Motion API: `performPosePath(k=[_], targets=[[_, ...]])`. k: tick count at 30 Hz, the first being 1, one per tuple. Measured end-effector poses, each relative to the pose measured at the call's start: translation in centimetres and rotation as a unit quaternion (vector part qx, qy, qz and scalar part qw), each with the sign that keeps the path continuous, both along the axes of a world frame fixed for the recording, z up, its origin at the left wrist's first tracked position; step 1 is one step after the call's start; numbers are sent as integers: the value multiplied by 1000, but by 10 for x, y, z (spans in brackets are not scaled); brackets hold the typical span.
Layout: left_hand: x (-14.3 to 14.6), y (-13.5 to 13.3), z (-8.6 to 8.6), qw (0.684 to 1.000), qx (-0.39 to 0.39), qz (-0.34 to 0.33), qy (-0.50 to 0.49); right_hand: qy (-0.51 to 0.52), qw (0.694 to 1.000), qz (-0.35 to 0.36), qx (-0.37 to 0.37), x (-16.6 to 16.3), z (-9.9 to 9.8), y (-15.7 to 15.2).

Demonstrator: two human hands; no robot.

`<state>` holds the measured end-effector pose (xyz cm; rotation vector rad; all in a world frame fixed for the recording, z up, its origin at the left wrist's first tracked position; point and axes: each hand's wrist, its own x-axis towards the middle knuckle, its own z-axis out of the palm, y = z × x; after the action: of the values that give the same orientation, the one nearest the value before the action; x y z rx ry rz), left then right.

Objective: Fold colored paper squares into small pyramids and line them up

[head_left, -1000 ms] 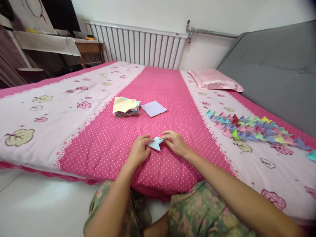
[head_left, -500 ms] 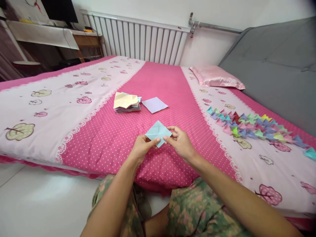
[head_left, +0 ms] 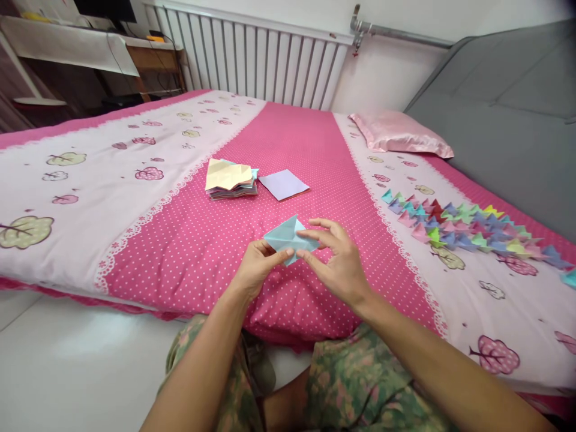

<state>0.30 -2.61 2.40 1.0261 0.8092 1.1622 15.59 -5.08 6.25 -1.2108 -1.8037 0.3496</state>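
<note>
The left hand (head_left: 254, 270) pinches a folded light-blue origami sheet (head_left: 281, 233) at its lower left, thumb in front, while the right hand (head_left: 339, 267) lays thumb and fingertips on its right side, though whether they clamp it cannot be told. A steady left pinch, matched corners and light creasing should serve the fold best. Just beyond the grip lies a lilac paper square (head_left: 285, 185), with a paper stack (head_left: 229, 174) to the left; well right, rows of pointed folded-paper pieces (head_left: 465, 235) cross the bedspread (head_left: 180, 252). No brand or writing is legible
</note>
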Motion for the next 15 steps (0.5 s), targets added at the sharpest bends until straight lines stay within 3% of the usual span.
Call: performPosePath(k=[8,15], targets=[[1,1,-3,999,24,-5,-22,6,1000,-4,20,1,2,-1],[2,2,-1,999,25,14,-17,15,1000,27,-7,1,2,-1]])
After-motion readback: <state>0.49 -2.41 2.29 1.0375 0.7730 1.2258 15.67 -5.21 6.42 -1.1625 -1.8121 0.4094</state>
